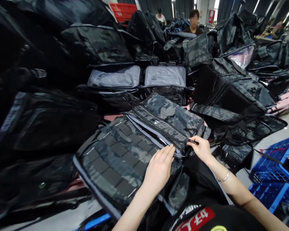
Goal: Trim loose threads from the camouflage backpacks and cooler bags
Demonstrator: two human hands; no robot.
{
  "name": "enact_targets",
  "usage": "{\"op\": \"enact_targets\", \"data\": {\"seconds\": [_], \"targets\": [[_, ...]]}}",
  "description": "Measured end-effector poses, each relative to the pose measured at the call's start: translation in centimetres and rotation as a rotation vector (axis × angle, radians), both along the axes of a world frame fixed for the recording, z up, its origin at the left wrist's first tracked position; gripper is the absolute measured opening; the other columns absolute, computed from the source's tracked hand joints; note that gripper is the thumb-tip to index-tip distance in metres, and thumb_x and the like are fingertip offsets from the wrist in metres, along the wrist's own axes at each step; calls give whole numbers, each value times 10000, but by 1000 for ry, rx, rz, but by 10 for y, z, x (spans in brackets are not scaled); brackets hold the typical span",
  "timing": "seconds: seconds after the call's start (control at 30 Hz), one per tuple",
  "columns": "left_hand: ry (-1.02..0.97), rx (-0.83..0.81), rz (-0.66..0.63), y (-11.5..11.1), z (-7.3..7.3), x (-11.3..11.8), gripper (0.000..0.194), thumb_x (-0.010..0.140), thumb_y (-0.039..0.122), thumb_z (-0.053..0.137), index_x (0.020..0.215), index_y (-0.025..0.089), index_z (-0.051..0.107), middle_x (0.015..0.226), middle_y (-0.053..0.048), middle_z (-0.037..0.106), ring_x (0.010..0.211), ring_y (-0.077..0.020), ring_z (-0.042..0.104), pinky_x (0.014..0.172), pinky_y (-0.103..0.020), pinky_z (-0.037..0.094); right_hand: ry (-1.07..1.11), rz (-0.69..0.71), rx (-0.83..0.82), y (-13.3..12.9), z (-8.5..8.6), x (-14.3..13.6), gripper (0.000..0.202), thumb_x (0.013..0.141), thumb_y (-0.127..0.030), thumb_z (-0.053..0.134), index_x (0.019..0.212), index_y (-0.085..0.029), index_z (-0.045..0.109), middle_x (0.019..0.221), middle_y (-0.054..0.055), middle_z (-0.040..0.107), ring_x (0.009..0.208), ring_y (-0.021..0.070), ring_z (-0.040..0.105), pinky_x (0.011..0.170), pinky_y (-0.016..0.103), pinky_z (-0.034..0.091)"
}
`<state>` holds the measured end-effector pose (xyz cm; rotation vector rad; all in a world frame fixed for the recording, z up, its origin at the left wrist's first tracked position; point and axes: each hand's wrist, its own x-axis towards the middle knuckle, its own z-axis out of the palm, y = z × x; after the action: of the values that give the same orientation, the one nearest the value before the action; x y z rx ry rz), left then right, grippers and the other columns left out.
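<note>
A dark camouflage backpack (pixel 115 154) lies before me, its front panel crossed by rows of black webbing. A zipped pocket on it gapes, showing grey lining. My left hand (pixel 160 165) rests flat near the pocket's near end, fingers stretched out and together. Just to the right, my right hand (pixel 200 148) is closed in a pinch on a slim black piece (pixel 194 141) at the end of a zipper line. Whether this piece is a zipper pull or a small tool, I cannot tell. A silvery bracelet circles my right wrist.
Similar bags are piled on the left and at the back, two showing grey-lined flaps (pixel 165 76). A large camouflage bag (pixel 231 86) stands to the right. Blue crates (pixel 274 160) sit at the lower right, a red crate (pixel 123 12) behind. Other people (pixel 194 25) are farther back.
</note>
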<state>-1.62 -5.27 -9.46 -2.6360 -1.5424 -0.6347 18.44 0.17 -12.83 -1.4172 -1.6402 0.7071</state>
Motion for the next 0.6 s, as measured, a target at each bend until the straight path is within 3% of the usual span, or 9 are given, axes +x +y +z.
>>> {"op": "enact_targets", "data": {"seconds": [0.17, 0.6], "targets": [[-27, 25, -21, -2, -2, -2, 345, 870, 172, 398, 1174, 131, 557, 1202, -112, 597, 1120, -234, 538, 943, -408, 471, -33, -23, -21, -3, 2, 1, 184, 789, -391, 588, 770, -222, 660, 756, -25, 692, 673, 136, 615, 609, 220, 400], [-73, 134, -1, -8, -4, 4, 288, 851, 139, 453, 1119, 129, 558, 1146, -116, 621, 1104, -212, 556, 946, -355, 470, 146, -3, -97, -4, 0, 5, 152, 734, -366, 633, 833, -255, 664, 831, -25, 693, 787, 167, 629, 705, 252, 458]]}}
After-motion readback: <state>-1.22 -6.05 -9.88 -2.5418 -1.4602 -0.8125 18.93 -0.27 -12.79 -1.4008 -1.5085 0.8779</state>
